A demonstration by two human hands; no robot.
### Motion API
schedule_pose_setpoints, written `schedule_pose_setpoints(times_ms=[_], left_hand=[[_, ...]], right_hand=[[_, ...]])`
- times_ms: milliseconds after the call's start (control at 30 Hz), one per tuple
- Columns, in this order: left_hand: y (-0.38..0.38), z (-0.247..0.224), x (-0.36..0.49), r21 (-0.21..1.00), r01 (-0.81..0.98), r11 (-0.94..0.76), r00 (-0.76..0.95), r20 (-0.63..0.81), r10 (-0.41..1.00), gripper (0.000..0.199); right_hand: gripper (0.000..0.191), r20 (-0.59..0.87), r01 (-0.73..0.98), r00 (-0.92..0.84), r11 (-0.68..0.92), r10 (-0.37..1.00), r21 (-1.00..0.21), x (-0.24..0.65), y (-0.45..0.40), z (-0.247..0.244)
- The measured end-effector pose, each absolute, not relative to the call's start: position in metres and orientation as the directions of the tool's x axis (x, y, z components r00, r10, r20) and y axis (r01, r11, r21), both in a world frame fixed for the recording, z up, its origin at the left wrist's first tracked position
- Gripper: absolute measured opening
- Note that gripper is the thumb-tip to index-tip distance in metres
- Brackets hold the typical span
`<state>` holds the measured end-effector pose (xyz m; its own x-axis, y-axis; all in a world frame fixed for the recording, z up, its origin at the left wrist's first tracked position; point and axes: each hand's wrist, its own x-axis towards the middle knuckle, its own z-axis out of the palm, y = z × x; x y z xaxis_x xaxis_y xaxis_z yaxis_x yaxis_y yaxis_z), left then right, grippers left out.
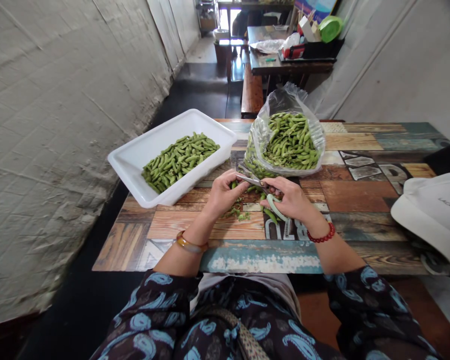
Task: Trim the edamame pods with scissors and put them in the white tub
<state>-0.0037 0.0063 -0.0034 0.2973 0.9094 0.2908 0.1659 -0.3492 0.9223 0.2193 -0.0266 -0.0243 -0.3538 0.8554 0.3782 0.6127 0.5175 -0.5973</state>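
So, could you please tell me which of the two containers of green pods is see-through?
The bag on the right: its clear, crinkled plastic shows the pods through its side, whereas the tub on the left is white.

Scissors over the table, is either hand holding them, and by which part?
The right hand holds the scissors by the pale green handle. The left hand is at the blades; whether it pinches anything cannot be told.
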Motion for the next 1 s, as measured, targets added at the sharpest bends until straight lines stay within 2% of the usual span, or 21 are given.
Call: schedule_pose_setpoints(times_ms=[467, 633, 700, 767, 900, 1000], left_hand=[[0.009, -0.002, -0.006, 0.915, 0.222, -0.336, 0.299, 0.264, 0.917, 0.011], [0.011, -0.008, -0.006, 0.932, 0.212, -0.295, 0.346, 0.211, 0.914, 0.013], [0.011, -0.01, -0.005, 0.974, 0.122, -0.191, 0.304, 0.147, 0.941, 0.017], [0.011, -0.01, -0.005, 0.998, -0.056, -0.029, 0.256, 0.043, 0.966, 0.022], [0.01, -0.007, -0.006, 0.904, -0.352, 0.243, 0.309, -0.133, 0.942, 0.032], [0.01, -0.003, -0.006, 0.841, -0.447, 0.305, 0.339, -0.157, 0.928, 0.033]], right_hand=[[0.043, 0.355, 0.655, -0.359, 0.504, 0.863, -0.563, 0.225, -0.027, -0.026], [0.041, 0.384, 0.622, -0.321, 0.498, 0.866, -0.604, 0.222, -0.027, -0.03], [0.042, 0.379, 0.607, -0.266, 0.459, 0.886, -0.648, 0.221, -0.026, -0.033], [0.043, 0.354, 0.591, -0.182, 0.39, 0.917, -0.706, 0.22, -0.024, -0.035], [0.048, 0.328, 0.568, -0.104, 0.327, 0.939, -0.755, 0.219, -0.022, -0.036], [0.048, 0.405, 0.593, -0.146, 0.408, 0.903, -0.695, 0.216, -0.023, -0.034]])
